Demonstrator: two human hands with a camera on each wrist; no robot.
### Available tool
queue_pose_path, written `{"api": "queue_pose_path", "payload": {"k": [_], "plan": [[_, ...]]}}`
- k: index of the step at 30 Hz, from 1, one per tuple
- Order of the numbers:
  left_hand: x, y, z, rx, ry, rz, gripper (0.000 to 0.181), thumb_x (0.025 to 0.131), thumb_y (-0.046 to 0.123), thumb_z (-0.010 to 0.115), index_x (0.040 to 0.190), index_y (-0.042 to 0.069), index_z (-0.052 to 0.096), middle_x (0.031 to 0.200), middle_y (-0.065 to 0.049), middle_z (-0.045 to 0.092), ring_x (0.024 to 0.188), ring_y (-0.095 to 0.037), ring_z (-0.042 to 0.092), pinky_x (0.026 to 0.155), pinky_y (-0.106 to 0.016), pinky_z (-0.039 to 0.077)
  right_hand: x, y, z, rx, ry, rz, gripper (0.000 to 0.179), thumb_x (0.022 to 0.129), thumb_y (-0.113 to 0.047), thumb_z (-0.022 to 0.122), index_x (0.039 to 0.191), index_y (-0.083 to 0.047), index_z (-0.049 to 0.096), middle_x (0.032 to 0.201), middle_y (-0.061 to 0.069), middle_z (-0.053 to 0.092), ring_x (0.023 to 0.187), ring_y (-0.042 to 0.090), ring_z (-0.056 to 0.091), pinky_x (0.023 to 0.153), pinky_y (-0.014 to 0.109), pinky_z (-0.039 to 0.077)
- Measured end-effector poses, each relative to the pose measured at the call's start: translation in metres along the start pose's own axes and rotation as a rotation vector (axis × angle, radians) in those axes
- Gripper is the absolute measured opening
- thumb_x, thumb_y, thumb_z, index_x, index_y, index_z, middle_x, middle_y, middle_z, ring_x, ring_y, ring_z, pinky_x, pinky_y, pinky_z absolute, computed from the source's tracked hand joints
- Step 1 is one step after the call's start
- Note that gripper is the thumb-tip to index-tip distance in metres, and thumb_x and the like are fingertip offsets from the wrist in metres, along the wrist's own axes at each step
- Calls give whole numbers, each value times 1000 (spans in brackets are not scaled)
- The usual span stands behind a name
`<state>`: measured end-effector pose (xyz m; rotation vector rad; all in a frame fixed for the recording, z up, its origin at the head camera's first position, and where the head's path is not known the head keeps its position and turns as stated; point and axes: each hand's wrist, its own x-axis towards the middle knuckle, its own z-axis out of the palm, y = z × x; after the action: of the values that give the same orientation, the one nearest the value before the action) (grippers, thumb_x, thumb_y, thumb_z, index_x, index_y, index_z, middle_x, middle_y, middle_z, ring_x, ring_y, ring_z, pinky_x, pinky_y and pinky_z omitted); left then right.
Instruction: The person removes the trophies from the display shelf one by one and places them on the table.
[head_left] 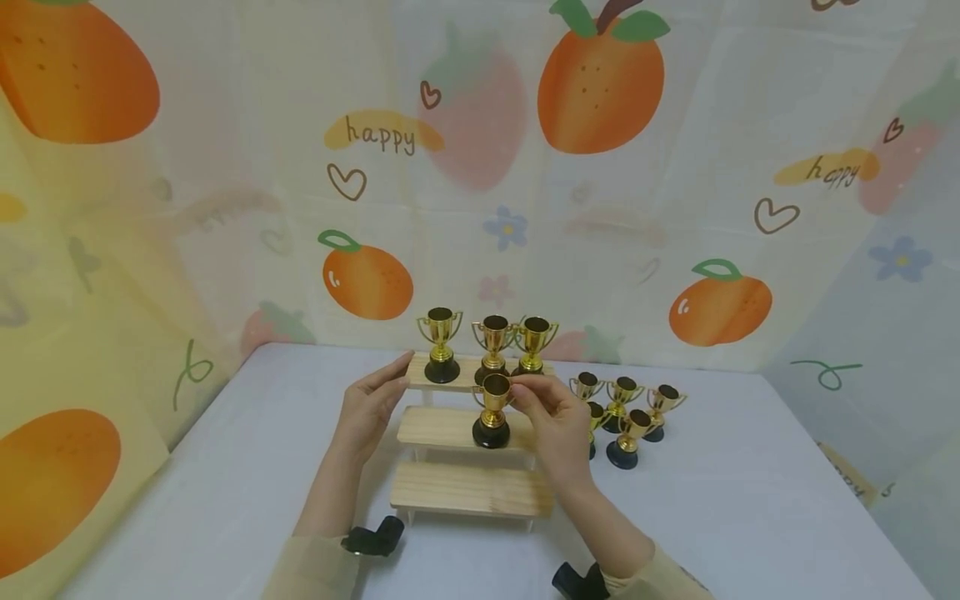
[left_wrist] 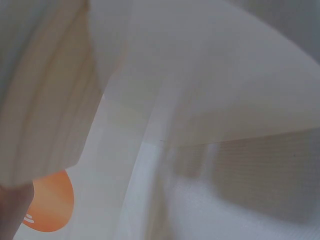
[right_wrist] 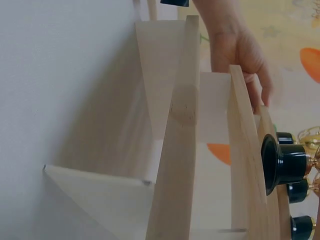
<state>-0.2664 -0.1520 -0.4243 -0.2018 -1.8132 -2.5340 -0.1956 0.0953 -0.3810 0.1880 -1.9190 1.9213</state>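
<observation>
A small gold trophy [head_left: 493,402] with a black base is upright at the right part of the middle shelf [head_left: 435,427] of a three-step wooden display stand [head_left: 468,490]. My right hand [head_left: 558,429] pinches it by the handle on its right side. In the right wrist view its black base [right_wrist: 286,162] shows close over the shelf edge. My left hand [head_left: 367,417] holds the left end of the top shelf [head_left: 416,372], thumb in front and a finger behind. Three more trophies stand on that shelf: one gold trophy [head_left: 440,333] at left, two close together at right.
Several gold trophies [head_left: 622,404] stand on the white tabletop [head_left: 712,517] right of the stand, partly behind my right hand. A fruit-patterned cloth [head_left: 480,250] hangs behind the table. White side supports [right_wrist: 100,192] carry the shelves.
</observation>
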Motion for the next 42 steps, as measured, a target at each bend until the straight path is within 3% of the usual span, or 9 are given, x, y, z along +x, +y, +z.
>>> {"api": "queue_pose_path", "payload": {"k": [7,17,42], "plan": [[0,0,0,8,-17,-2,51,95,2,60,141,-9,43,124,19,68,119,5,60,107,-11,47,-1,1,-13,7,17,9,13,89,-5,69,99,3,71,85,-15,72,78,2,71,77,20,63],[0,2,0,18,-12,-2,50,95,0,57,142,-10,43,128,16,67,118,5,61,107,-12,47,2,4,-29,-16,54,-12,14,90,-2,67,101,4,70,87,-16,72,79,1,72,79,23,64],[0,3,1,2,0,-26,50,94,-1,57,142,-8,44,126,16,68,118,5,60,109,-13,45,7,-3,-75,-127,168,70,21,93,-12,66,108,2,70,88,-20,71,79,-2,71,77,13,61]]}}
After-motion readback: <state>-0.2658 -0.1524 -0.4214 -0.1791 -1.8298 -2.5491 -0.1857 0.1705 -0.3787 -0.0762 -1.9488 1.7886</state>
